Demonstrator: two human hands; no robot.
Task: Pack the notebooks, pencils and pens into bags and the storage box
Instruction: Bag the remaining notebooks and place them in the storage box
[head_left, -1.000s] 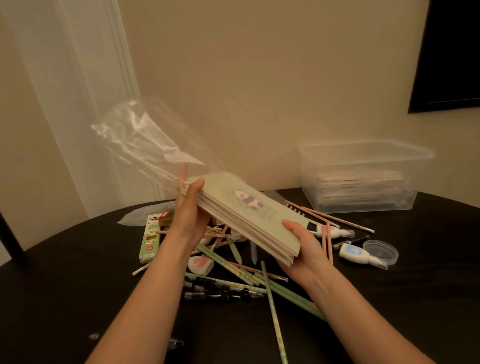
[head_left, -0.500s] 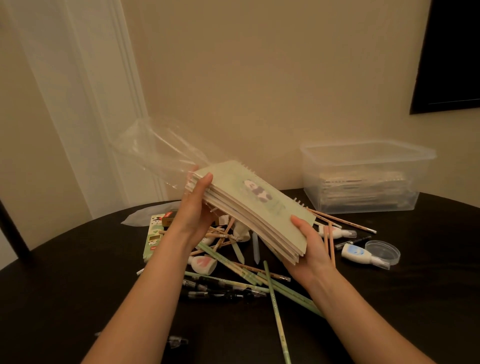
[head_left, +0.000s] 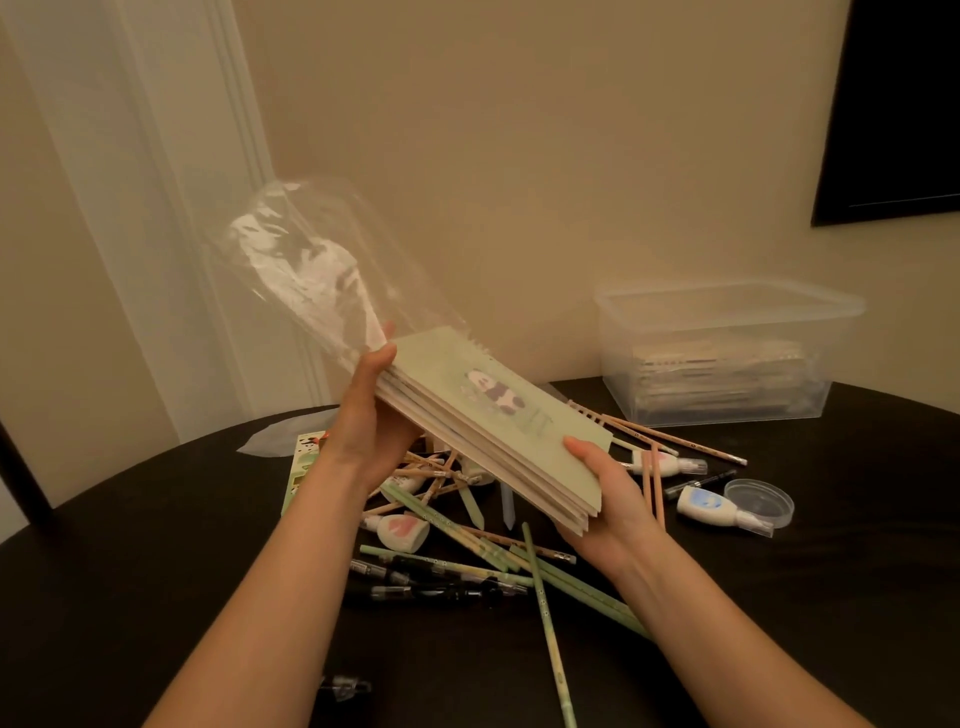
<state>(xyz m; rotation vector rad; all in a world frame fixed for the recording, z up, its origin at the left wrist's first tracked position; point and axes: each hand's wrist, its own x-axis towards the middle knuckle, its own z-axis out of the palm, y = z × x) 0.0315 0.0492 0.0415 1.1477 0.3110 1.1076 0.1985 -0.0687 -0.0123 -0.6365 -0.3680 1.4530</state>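
She holds a stack of notebooks (head_left: 488, 421) above the desk (head_left: 156, 571), left hand (head_left: 369, 421) gripping its far end along with a clear bag (head_left: 322, 270), right hand (head_left: 602, 499) clasping the near end. Some notebooks seem already in the storage box (head_left: 727, 353); pencils (head_left: 550, 644) and pens (head_left: 426, 587) lie unpacked.
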